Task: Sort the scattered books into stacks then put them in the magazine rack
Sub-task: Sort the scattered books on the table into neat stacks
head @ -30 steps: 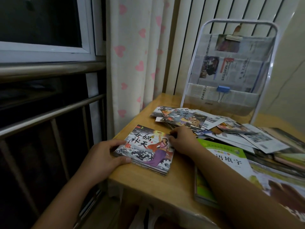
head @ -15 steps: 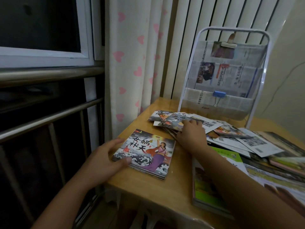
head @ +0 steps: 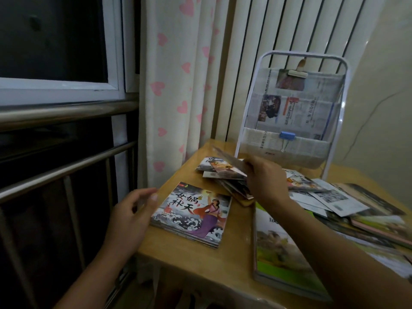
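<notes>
- Books are the job here, and most lie scattered [head: 330, 197] across the wooden table [head: 236, 270], fanned out over its far and right side in front of the magazine rack [head: 289, 143], which stands upright at the table's back edge with only newspaper lining and two clips in it.
- A big green book [head: 278, 248] lies flat near the front right, partly under the right forearm.
- The small stack [head: 191, 211] with the illustrated cover sits near the table's left front corner, just where it was a second ago.
- The thin book [head: 231, 161] is what has changed: half a second ago the right hand lay flat on the scattered pile, and now one booklet is off it, tilted in the air above the heap and blurred by motion. My guess is that it is bound for the small stack, so sorting is still at an early step and the rack comes much later.
- The right hand [head: 265, 181] pinches that thin book at its right end, fingers curled round the edge, wrist raised above the pile.
- The left hand [head: 131, 212] has slipped back from the stack's left edge; its fingers are loosely spread and hold nothing, the thumb just beside the cover.
</notes>
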